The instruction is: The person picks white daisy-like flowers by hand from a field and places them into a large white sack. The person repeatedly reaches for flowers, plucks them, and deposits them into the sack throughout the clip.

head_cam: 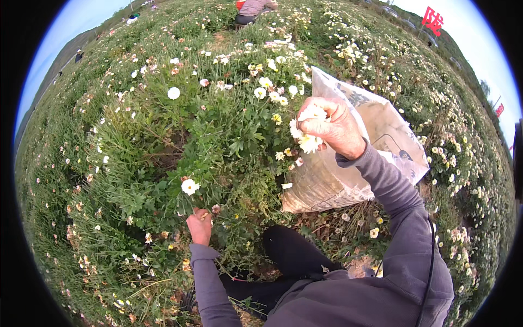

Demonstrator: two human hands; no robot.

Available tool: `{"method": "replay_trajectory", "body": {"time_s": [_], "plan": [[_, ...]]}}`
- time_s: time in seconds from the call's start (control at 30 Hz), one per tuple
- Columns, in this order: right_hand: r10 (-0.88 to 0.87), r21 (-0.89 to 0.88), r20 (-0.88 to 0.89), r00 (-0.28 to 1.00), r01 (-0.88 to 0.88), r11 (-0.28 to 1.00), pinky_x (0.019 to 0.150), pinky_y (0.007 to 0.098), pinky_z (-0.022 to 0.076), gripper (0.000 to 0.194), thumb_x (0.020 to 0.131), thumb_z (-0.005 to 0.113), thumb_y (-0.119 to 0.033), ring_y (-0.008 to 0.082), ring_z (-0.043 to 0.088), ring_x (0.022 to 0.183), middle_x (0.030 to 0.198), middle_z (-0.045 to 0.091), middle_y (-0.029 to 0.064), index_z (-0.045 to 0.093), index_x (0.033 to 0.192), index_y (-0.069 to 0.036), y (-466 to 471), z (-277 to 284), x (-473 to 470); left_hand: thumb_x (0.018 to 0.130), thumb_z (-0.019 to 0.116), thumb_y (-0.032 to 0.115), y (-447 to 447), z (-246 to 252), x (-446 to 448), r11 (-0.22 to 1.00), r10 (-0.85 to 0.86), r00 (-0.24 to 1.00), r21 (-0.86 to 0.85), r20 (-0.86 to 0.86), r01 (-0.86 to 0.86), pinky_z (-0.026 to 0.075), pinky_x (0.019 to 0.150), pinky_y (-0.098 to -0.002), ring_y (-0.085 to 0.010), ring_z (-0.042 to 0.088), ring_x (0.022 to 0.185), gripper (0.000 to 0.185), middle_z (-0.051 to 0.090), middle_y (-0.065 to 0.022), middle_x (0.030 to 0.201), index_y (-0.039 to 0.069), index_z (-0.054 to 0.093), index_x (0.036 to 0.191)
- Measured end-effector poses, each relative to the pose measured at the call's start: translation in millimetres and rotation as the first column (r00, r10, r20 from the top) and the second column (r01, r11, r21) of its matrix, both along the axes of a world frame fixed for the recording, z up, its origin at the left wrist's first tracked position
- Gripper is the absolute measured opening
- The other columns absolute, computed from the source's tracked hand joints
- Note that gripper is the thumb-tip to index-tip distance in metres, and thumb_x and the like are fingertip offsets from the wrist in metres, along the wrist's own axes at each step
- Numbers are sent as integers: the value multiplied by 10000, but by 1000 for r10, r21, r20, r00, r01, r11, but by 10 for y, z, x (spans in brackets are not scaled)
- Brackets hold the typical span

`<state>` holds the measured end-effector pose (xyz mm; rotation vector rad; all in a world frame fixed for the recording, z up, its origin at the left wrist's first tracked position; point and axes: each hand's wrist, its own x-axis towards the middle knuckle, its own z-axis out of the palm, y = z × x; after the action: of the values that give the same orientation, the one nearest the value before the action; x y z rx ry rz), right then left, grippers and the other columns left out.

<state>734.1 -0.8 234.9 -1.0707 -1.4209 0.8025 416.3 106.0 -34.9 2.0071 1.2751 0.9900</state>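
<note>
My right hand (333, 126) is raised at the near side of a white woven plastic sack (339, 175), clutching a bunch of white chrysanthemum flower heads (309, 143). The sack bears faded print and leans with its mouth gaping up and to the right; its bottom is hidden from me. Lower left, my left hand (199, 226) is down among the leafy stems, fingers closed on a small pale flower (204, 216) that they mostly cover. Just above that hand stands an open white chrysanthemum (189, 187).
Chrysanthemum plants (135, 196) with white, yellow and browned blooms surround me. My bent legs in black trousers (294, 253) are low among them. Further ahead a person (255, 9) sits low between plants. A large red sign (432, 21) stands far right.
</note>
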Motion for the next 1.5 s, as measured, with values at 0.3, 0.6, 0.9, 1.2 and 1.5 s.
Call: {"method": "replay_trajectory", "body": {"time_s": [0.3,0.6,0.9,1.2,1.5], "plan": [[-373,-62,330,867,414,908,674,226,461,177,755,697,-204,61,564,720,801,642,8,667,855,-61,-1360,426,1364,629,632,-10,32,-191,-159,985,8,998,-175,55,2,437,702,-307,-224,556,705,143,563,-111,785,-94,599,740],[-340,124,835,432,455,882,883,361,418,412,709,623,-135,319,529,960,1080,524,179,593,1119,-111,-1174,-18,1715,636,629,0,64,-119,-165,977,28,1000,-212,9,-25,448,649,-301,-178,553,687,158,590,-103,786,-84,626,770],[56,72,579,813,-119,990,727,255,490,216,781,588,-52,111,601,800,868,644,79,626,986,5,975,31,333,634,647,74,-77,-42,-26,997,45,998,-63,-42,-47,445,630,-343,-302,579,649,152,574,-163,691,-30,639,744],[-232,223,966,115,83,971,777,384,483,359,728,605,-171,290,592,907,941,610,130,597,1084,-127,3915,-789,-918,667,652,56,-133,-142,-220,976,68,992,-211,106,-44,456,570,-321,-291,599,596,135,600,-166,671,-36,635,765],[-186,186,982,14,-14,982,717,393,493,182,724,589,-151,286,619,801,817,637,114,624,899,-116,4289,-904,-986,704,646,67,-72,-44,-273,948,51,990,-318,134,-6,466,669,-406,-376,569,678,120,606,-171,660,-2,650,802]]}}
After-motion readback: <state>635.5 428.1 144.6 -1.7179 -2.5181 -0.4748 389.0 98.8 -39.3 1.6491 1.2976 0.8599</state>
